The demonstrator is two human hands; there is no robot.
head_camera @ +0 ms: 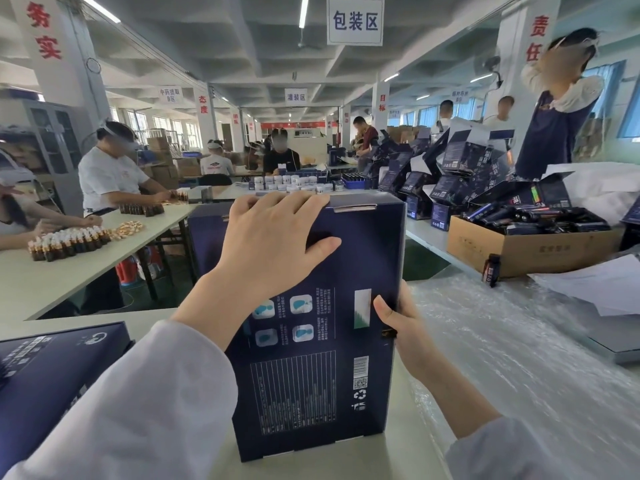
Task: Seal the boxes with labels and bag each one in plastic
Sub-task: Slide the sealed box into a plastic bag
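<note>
A dark blue printed box point(311, 386) stands upright on the table in front of me, its back panel with a table, barcode and icons facing me. My left hand point(270, 244) lies flat on the upper part of that panel, fingertips reaching the top edge. My right hand point(398, 323) grips the box's right edge at mid-height, thumb on the front face. A second dark blue box point(52, 375) lies flat at the lower left. A sheet of clear bubble plastic point(519, 358) covers the table to the right.
A cardboard carton point(526, 251) full of dark bottles sits at the right, with open dark blue boxes point(460, 174) stacked behind it. White paper sheets point(595, 282) lie at far right. Other people work at tables with small brown bottles point(69, 242) on the left.
</note>
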